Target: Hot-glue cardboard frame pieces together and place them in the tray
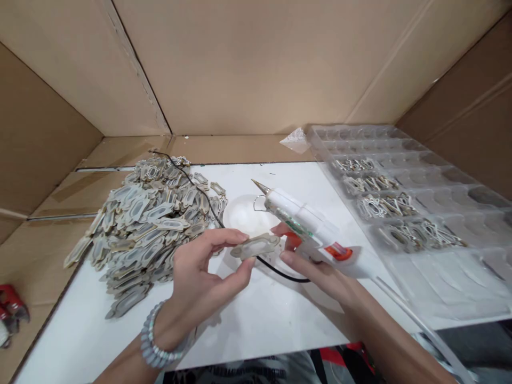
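Note:
My left hand [210, 266], wearing a beaded bracelet, pinches a small flat oval frame piece [256, 246] with a translucent centre between thumb and fingers. My right hand [316, 266] is wrapped round the handle of a white hot glue gun [308, 216] with an orange trigger. The gun's metal nozzle points up and left, and its wire stand hangs below the front. Fingertips of my right hand are close to the frame's right end; whether they touch it I cannot tell. Below both lies a round white dish [240, 212], partly covered.
A large heap of similar frame pieces [140, 218] lies at the left, with a black cable [202, 194] across it. On the right, a clear compartment tray [444, 266] holds several rows of pieces. Cardboard walls [256, 69] enclose the white table. Red-handled cutters [14, 304] lie far left.

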Action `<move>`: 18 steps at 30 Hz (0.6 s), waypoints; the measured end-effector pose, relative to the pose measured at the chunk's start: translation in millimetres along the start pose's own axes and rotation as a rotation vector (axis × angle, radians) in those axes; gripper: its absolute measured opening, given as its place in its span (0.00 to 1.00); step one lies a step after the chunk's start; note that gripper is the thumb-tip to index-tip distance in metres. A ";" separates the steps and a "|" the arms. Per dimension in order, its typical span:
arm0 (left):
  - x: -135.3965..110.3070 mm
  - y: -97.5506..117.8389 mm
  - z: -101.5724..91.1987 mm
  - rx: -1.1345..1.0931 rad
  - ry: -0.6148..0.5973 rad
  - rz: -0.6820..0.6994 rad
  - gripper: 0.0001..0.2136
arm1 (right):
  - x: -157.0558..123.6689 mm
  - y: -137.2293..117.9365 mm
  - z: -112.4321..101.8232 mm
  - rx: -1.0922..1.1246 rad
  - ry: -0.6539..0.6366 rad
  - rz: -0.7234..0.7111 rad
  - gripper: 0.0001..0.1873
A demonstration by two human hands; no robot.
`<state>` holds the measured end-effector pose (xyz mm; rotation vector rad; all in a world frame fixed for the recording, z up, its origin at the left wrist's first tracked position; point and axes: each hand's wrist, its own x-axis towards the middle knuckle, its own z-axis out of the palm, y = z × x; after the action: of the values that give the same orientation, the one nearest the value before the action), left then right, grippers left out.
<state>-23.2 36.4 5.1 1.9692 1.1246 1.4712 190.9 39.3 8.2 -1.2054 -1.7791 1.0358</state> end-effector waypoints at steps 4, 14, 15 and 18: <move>-6.1 3.7 11.1 -0.168 0.019 -0.109 0.15 | -0.3 0.9 3.4 0.182 -0.043 0.058 0.20; -0.1 11.2 12.5 -1.122 -0.274 -0.850 0.16 | 7.1 -1.8 1.0 0.441 -0.138 -0.108 0.21; 0.2 12.1 12.5 -1.244 -0.346 -0.981 0.16 | 7.4 0.0 1.2 0.469 -0.177 -0.148 0.21; -2.9 13.5 13.4 -1.473 -0.547 -1.223 0.17 | 6.5 5.5 1.7 0.367 -0.218 -0.224 0.26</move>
<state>-6.4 27.9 8.8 0.3384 0.4253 0.5433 189.5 46.3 3.4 -0.6749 -1.7383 1.3270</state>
